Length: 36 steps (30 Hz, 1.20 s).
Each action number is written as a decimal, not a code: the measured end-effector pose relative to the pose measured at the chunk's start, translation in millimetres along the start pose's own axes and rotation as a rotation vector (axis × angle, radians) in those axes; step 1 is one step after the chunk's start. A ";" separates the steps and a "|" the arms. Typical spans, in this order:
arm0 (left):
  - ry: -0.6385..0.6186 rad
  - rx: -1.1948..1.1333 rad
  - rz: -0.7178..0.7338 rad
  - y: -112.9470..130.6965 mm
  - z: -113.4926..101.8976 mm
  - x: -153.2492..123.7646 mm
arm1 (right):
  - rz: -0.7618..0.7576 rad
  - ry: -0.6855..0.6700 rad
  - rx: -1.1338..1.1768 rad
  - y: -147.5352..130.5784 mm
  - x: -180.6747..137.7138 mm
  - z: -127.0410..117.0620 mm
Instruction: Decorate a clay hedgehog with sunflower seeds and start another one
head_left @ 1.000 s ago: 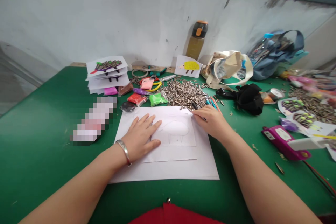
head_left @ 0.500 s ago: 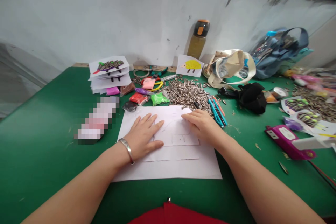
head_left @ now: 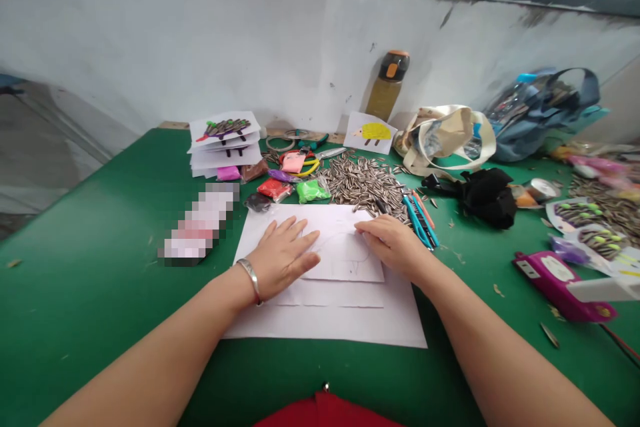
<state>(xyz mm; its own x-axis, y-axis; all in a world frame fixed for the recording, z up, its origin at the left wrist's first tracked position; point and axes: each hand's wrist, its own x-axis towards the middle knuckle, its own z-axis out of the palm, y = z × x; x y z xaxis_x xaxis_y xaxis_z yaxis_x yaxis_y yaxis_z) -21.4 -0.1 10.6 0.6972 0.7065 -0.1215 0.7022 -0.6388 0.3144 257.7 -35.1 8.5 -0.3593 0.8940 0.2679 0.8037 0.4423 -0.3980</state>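
A small white sheet of paper [head_left: 345, 267] with a faint pencil drawing, a curved outline with short legs, lies on a larger white sheet [head_left: 325, 330]. My left hand [head_left: 285, 257] is spread flat over the left part of the small sheet, fingers apart; a silver bangle is on that wrist. At the sheet's upper right, my right hand [head_left: 393, 243] has its fingers together and bent onto the paper. Its thumb is hidden beneath. Just beyond the papers lies a pile of striped sunflower seeds [head_left: 360, 177], beside a blue utility knife [head_left: 420, 223].
Behind the papers are bags of coloured clay [head_left: 313, 191], stacked seed-hedgehog cards [head_left: 225, 157] and a yellow hedgehog card [head_left: 371, 133]. A bottle [head_left: 387, 90] leans on the wall. Rightward are a cloth bag [head_left: 453, 140], a black pouch [head_left: 487, 200] and a magenta glue gun [head_left: 555, 280].
The whole view has shifted slightly, moving the scene right and down. Both hands stay on the small sheet, and its drawn legs show less clearly now.
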 end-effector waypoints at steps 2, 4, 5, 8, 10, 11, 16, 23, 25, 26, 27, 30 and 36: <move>0.000 -0.005 -0.005 1.1 -0.5 -0.5 | -0.002 -0.003 0.000 -0.1 0.2 0.3; 0.005 0.001 -0.011 2.8 -1.6 -0.5 | -0.004 -0.002 0.002 -0.5 0.1 0.5; 0.006 0.004 -0.012 3.6 -2.3 -0.3 | -0.005 -0.001 0.002 -0.7 -0.1 0.5; 0.014 0.007 -0.003 4.9 -4.9 0.7 | -0.015 0.003 -0.001 -0.7 -0.5 0.4; 0.045 0.003 0.017 4.3 -6.2 1.3 | -0.029 0.009 -0.004 -0.1 -0.6 0.7; 0.074 0.000 0.031 3.6 -6.5 1.7 | -0.034 0.012 -0.006 0.2 -0.7 0.9; 0.229 -0.005 0.090 1.1 -6.0 2.2 | -0.033 0.012 -0.006 0.4 -0.3 1.5; 0.392 0.006 0.048 -1.6 -1.3 1.6 | -0.022 -0.006 0.006 1.1 0.2 1.4; 0.452 0.004 0.044 -2.4 -0.5 2.3 | -0.027 -0.001 0.011 2.5 0.3 2.0; 0.482 0.003 0.040 -2.5 -0.3 2.7 | -0.028 0.003 0.013 3.1 0.3 2.4; 0.510 0.002 0.034 -2.4 -0.2 3.0 | -0.030 0.007 0.015 3.6 0.4 2.8; 0.582 -0.001 0.018 -1.3 -0.5 3.4 | -0.034 0.023 0.023 4.7 0.7 3.9; 0.670 0.024 -0.012 0.6 -2.1 3.5 | -0.047 0.037 0.017 7.2 1.2 5.3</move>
<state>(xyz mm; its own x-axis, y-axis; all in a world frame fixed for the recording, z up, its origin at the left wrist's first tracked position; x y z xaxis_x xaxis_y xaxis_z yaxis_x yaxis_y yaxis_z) -18.8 2.6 12.4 0.4546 0.7450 0.4881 0.7179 -0.6309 0.2943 260.5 -30.4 1.3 -0.3779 0.8692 0.3190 0.7781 0.4849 -0.3994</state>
